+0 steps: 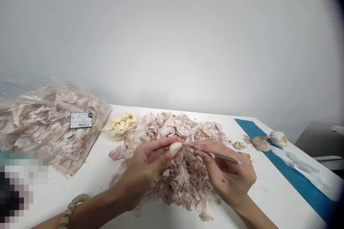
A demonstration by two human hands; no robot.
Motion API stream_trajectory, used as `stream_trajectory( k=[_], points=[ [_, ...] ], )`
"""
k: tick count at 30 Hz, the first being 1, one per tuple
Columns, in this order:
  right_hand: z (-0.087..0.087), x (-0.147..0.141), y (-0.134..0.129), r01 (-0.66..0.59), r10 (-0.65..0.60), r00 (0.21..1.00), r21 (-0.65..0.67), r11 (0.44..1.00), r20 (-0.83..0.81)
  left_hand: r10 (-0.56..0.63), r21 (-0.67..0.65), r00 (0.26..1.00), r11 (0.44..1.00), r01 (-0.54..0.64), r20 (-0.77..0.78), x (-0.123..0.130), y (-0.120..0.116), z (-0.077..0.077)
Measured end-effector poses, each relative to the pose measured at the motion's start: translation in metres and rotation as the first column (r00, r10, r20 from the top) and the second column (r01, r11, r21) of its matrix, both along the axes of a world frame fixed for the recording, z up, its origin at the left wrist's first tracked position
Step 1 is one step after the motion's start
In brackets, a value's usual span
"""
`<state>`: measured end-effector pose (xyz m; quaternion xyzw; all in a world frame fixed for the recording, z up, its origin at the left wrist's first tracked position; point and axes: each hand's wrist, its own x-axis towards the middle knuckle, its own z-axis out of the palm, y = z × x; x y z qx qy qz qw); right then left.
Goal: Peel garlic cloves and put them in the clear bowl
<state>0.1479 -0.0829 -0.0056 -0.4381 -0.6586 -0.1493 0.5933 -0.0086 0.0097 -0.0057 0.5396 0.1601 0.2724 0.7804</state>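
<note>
Between the thumb and fingers of my left hand (150,164) is a peeled, cream-coloured garlic clove (175,148). My right hand (228,171) grips a thin metal tool (224,157) like a pen, its tip at the clove's right end; the exact kind of tool cannot be made out. Both hands are over a broad heap of papery garlic skins (185,189). Left of the heap lies an unpeeled, pinkish garlic clove (117,152). A clear plastic bowl (123,108) behind my left hand holds many peeled cloves.
A clear labelled plastic bag (56,128) full of garlic skins stands on the left of the white table (99,193). On the right are a whole garlic bulb (278,138), a partly broken bulb (260,143), a blue strip (298,182) and a clear plastic bag (303,168). A grey wall rises behind.
</note>
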Motion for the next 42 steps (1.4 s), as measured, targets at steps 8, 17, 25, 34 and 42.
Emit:
stream_trajectory(
  k=[8,17,25,34,42],
  points=[
    [0.0002,-0.0010,-0.0009,-0.015,0.015,1.000,0.015,1.000,-0.023,0.005,-0.032,1.000,0.999,-0.005,-0.001,-0.0004,-0.0006,-0.0005],
    [0.0018,-0.0014,0.0007,-0.015,0.015,1.000,0.022,1.000,-0.009,0.006,-0.038,1.000,0.999,-0.006,0.017,0.0008,-0.0004,-0.0010],
    [0.0011,-0.0017,0.0010,0.001,-0.001,1.000,0.029,1.000,-0.003,0.009,-0.036,1.000,0.999,-0.009,-0.002,0.0013,0.0002,0.0007],
    [-0.0008,0.0026,-0.0001,0.021,-0.019,0.999,0.058,0.998,-0.045,0.016,-0.040,1.000,0.999,-0.017,-0.011,0.0005,-0.0018,-0.0026],
    [0.0008,0.0018,-0.0010,0.039,-0.035,0.998,0.062,0.997,-0.049,0.022,-0.038,1.000,0.999,-0.022,-0.002,0.0013,-0.0015,-0.0019]
  ],
)
